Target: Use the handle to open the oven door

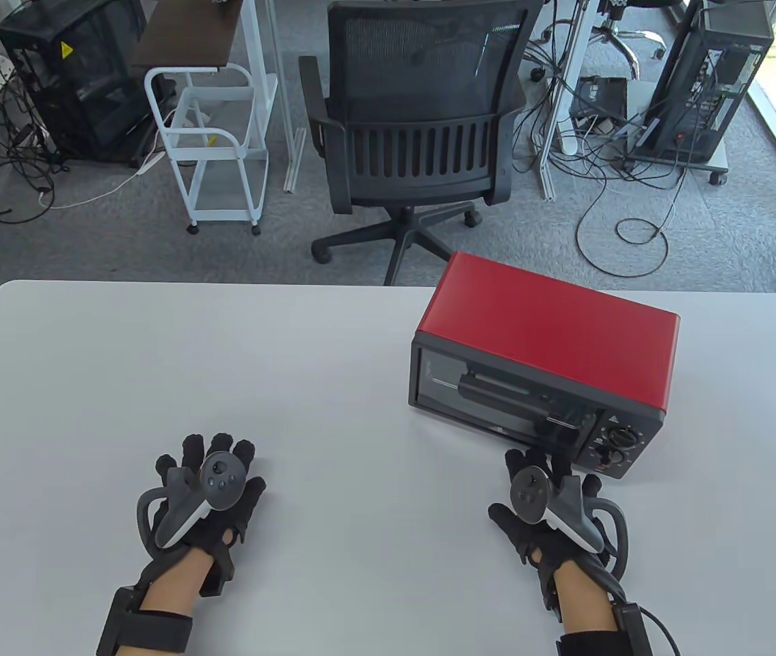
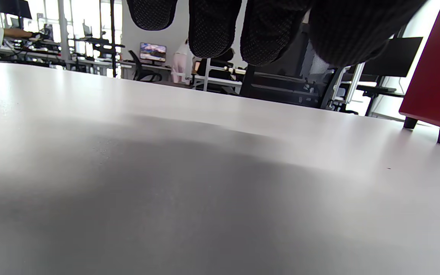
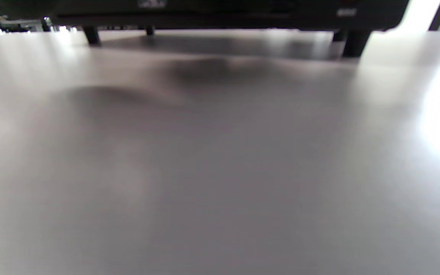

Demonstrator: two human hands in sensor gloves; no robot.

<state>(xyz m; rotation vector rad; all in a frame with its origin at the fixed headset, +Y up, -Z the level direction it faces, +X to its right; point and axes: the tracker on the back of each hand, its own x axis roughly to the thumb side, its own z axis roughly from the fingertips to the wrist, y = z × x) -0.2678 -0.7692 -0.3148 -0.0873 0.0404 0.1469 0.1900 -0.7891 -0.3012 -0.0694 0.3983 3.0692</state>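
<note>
Oven just ahead of the right hand, door not yet opened

The red oven (image 1: 552, 355) sits toward the tabletop's (image 1: 223, 369) far right corner, its handle (image 1: 507, 395) running left to right; the right hand (image 1: 552, 509), flat and empty, lies just before it, the left hand (image 1: 203, 495), equally flat and empty, well apart.

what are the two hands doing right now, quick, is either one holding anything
Left hand: open, fingers spread over the table, holding nothing.
Right hand: holding nothing, just in front of the oven; how its fingers lie cannot be told.
</note>
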